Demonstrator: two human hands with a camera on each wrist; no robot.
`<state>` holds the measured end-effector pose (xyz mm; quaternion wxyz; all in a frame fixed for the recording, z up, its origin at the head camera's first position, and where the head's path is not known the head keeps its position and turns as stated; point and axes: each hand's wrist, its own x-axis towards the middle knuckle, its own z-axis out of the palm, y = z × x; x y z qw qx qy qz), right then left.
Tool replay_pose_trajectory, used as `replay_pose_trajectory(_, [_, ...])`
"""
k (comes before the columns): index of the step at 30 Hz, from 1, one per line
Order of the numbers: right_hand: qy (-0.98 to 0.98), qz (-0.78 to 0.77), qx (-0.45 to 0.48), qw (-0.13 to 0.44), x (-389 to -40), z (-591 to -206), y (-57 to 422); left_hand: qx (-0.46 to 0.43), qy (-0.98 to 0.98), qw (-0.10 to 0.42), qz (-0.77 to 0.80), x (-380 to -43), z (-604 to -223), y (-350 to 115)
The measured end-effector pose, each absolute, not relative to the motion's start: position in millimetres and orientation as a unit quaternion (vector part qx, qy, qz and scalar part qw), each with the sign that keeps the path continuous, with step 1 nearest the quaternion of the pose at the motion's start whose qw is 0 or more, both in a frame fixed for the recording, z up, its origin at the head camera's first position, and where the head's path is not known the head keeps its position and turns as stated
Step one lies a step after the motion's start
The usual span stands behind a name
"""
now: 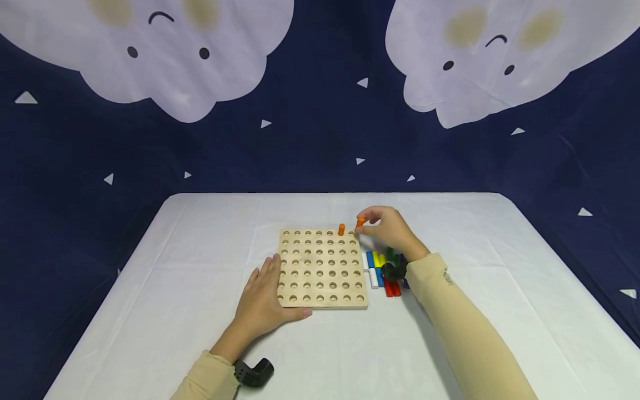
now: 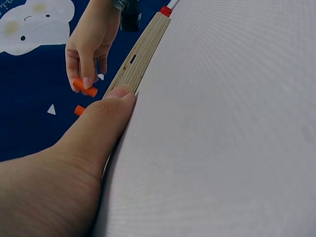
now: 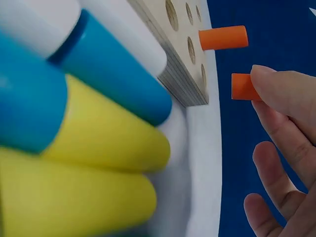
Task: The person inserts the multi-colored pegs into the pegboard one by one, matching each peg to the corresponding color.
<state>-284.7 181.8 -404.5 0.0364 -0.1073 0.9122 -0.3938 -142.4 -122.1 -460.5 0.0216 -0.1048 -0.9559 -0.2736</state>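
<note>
A square wooden pegboard (image 1: 326, 279) with rows of round holes lies flat on the white-covered table. An orange peg (image 1: 341, 229) stands upright in its far row, near the far right corner. My right hand (image 1: 392, 229) pinches a second orange peg (image 3: 242, 87) between thumb and fingers, above that corner; in the right wrist view the peg's free end is apart from the board. My left hand (image 1: 262, 304) rests against the board's near left corner, fingers straight along the left side and thumb along the front edge.
Beside the board's right edge lies a group of loose pegs: white (image 1: 373, 278), blue (image 3: 113, 69), yellow (image 3: 106, 126), red (image 1: 392, 287) and green (image 1: 390, 254). My right wrist and sleeve (image 1: 465, 322) pass over part of them. A dark blue patterned cloth (image 1: 320, 150) hangs behind the table.
</note>
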Motion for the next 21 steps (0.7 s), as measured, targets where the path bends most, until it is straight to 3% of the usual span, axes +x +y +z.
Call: replay_pose_trajectory(21, [0.925,-0.356,-0.111,0.065,-290.3,-415.0,165.9,-0.1,-0.958,0.022,-0.269,-144.0,-462.2,-123.2])
